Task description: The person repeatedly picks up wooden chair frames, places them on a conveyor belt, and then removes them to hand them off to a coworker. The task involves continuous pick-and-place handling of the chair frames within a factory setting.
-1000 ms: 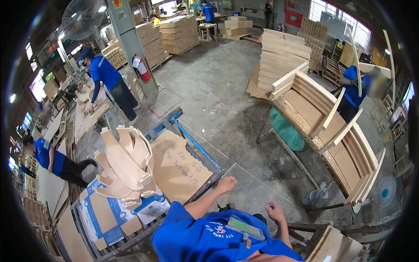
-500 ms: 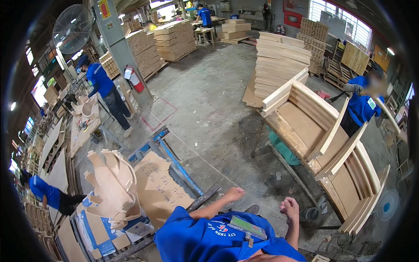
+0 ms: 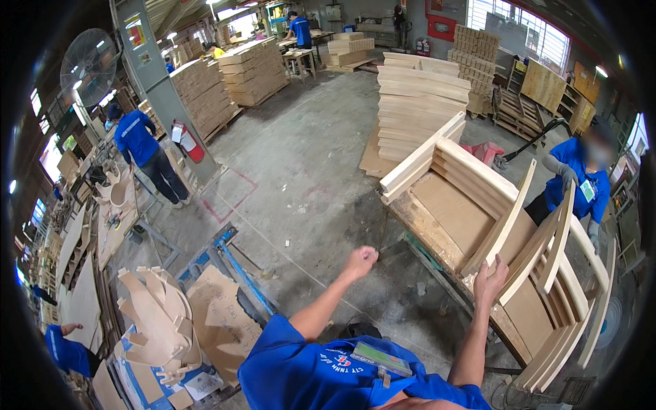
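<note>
My left hand [image 3: 361,262] is held out over the floor in front of me, its fingers curled into a loose fist with nothing visible in them. My right hand [image 3: 490,280] has reached the near edge of the workbench [image 3: 437,229], thumb and fingers apart. It lies between the near ends of a curved wooden rail [image 3: 502,222] and a group of curved rails [image 3: 529,263]; any contact is unclear. Across the bench, a co-worker's gloved hands [image 3: 568,176] are on a raised curved wooden piece [image 3: 562,239] and beside a thicker one [image 3: 590,253].
A tall stack of curved boards [image 3: 417,102] stands beyond the bench. On my left, bent plywood parts [image 3: 160,321] lie by a cardboard sheet [image 3: 219,307] on a blue-framed cart [image 3: 249,273]. A column with a fire extinguisher [image 3: 188,141] stands farther off.
My right hand has moved forward and right to the bench. The left has risen forward. The co-worker has come closer to the bench, and a curved piece there is lifted and tilted.
</note>
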